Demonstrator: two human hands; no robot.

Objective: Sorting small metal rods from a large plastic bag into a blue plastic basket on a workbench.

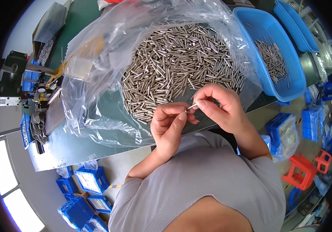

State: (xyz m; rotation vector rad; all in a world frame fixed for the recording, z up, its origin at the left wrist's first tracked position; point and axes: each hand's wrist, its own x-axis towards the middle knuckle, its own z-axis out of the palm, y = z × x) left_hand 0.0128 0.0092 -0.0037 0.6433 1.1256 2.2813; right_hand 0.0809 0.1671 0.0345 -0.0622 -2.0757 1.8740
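Note:
My right hand (222, 108) pinches a slim, shiny metal pin (192, 106) between thumb and fingertips. The pin slants down to the left, its lower end meeting the fingertips of my left hand (169, 123). That hand is closed in a pinch on a small dark piece (186, 110); whether it is the pin's own end or a separate part, I cannot tell. Just beyond both hands lies a wide heap of similar metal pins (173, 62) on a clear plastic sheet or bag (92, 112), spread over the green tabletop (67, 154).
At the right stands a blue perforated basket (301, 87) with a smaller pile of pins in it. Another blue basket (297, 25) is behind it. A dark metal fixture (15, 73) occupies the table's left end. Blue crates (92, 179) and red stools (300, 172) stand on the floor.

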